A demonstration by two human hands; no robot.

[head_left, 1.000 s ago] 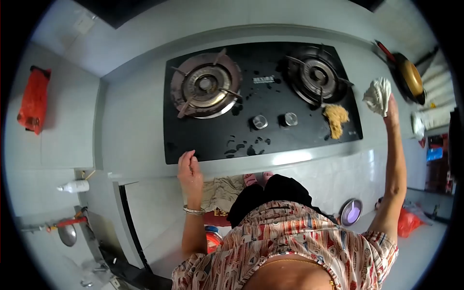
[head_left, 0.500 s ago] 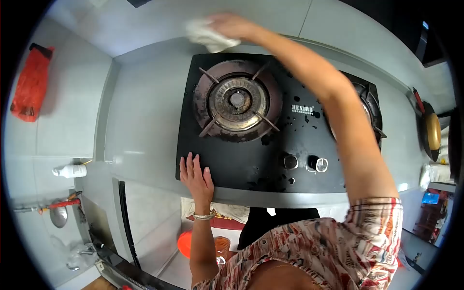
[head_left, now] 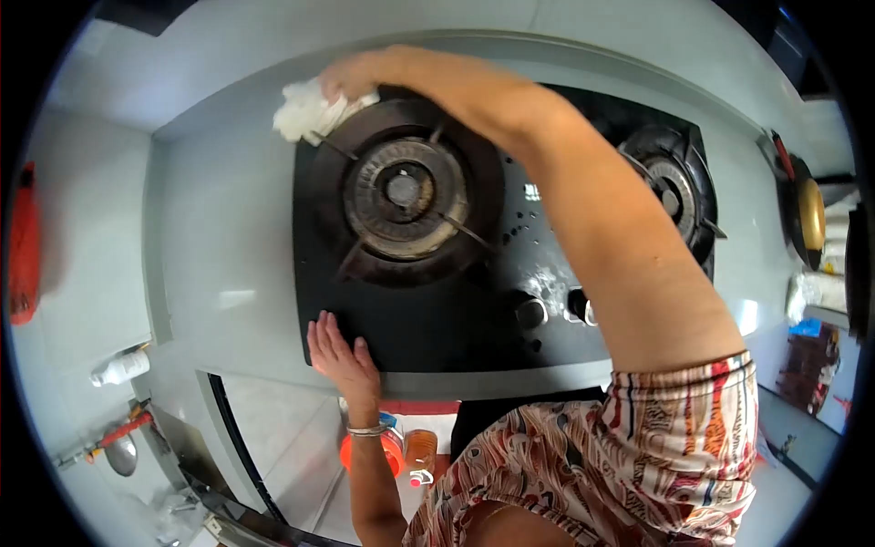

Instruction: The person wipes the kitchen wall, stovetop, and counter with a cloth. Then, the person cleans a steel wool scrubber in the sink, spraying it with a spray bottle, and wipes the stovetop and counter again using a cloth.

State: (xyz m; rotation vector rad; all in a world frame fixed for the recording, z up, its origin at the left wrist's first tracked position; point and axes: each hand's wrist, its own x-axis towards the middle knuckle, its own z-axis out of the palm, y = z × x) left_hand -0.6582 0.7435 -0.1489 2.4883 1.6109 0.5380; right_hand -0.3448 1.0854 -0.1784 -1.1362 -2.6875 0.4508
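A black gas cooktop (head_left: 428, 342) lies before me with a large left burner (head_left: 404, 190) and a right burner (head_left: 670, 191), partly behind my right forearm. My right hand (head_left: 354, 77) is closed on a white cloth (head_left: 310, 111) at the cooktop's back left corner, beside the left burner. My left hand (head_left: 343, 357) rests with fingers spread on the front left corner of the cooktop. Two control knobs (head_left: 530, 313) stand near the front, with wet marks around them.
A pan (head_left: 809, 214) leans at the right end of the counter (head_left: 219, 273). At the left are a red bag (head_left: 25, 244), a white bottle (head_left: 121, 368) and a ladle (head_left: 120, 453). Below the counter stands an amber bottle (head_left: 420, 450).
My right hand has carried the cloth from the counter's right side across to the back left. My left hand has opened out flat on the cooktop corner. The view has shifted.
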